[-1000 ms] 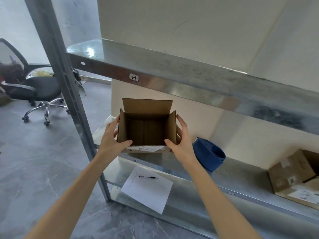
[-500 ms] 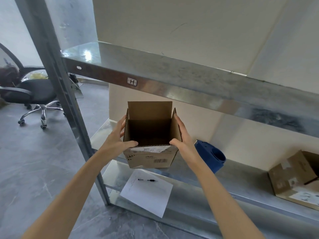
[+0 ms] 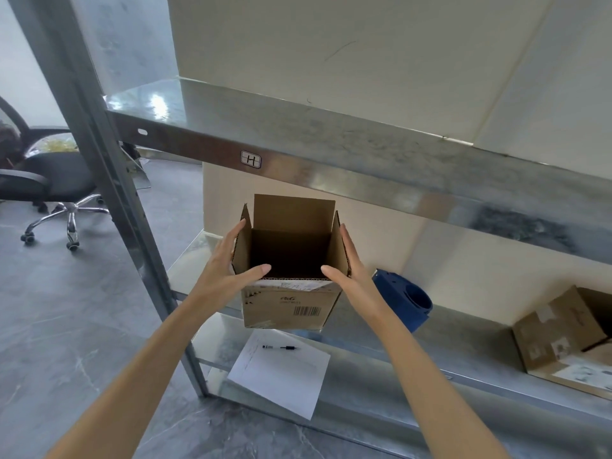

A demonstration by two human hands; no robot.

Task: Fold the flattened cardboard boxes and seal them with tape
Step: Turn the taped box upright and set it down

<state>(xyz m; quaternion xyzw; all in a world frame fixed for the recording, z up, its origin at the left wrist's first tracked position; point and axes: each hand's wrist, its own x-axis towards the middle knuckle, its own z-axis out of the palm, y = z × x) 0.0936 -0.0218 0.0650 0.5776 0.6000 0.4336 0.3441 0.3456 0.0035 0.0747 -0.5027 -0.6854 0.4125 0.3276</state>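
Your left hand [image 3: 222, 270] and right hand [image 3: 352, 271] press straight fingers flat against the two side flaps of the open cardboard box [image 3: 291, 304], thumbs laid across its front rim. The box hangs upright between your palms, before the metal shelf rack [image 3: 331, 170].

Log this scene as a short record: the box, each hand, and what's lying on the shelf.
box: top open, flaps up, held between both hands
left hand: fingers flat on box's left side, thumb at near rim
right hand: fingers flat on right side, thumb at near rim
shelf: blue dispenser, paper with pen on it, second box far right
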